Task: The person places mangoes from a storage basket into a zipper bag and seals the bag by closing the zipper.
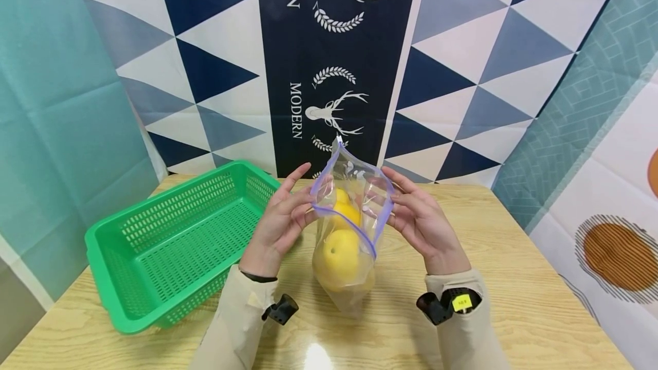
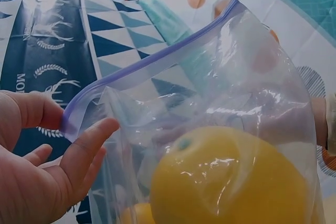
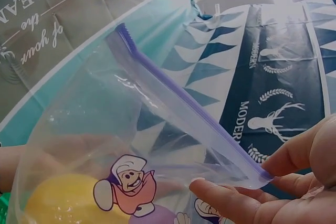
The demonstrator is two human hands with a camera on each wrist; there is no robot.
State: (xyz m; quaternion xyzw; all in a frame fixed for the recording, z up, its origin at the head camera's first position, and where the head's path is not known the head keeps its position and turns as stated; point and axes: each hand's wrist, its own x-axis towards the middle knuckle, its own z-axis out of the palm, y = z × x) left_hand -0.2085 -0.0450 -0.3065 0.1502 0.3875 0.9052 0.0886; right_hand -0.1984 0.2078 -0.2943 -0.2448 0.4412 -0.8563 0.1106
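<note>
Between both hands stands a clear zip bag (image 1: 349,303) with a purple zip strip (image 2: 157,59) along its mouth. The mouth is spread wide. Several yellow fruits (image 1: 340,256) are stacked inside, one large with a greenish stem end in the left wrist view. My left hand (image 1: 280,218) pinches the left side of the rim, thumb and fingers on either side of the plastic. On the opposite side, my right hand (image 1: 424,218) pinches the rim the same way. A cartoon print (image 3: 128,184) marks the bag's wall in the right wrist view.
At the left of the wooden table (image 1: 437,324) sits a green perforated plastic basket (image 1: 110,278), its near side close to my left forearm. A patterned cloth (image 1: 200,73) hangs behind the table. More cloths hang at both sides.
</note>
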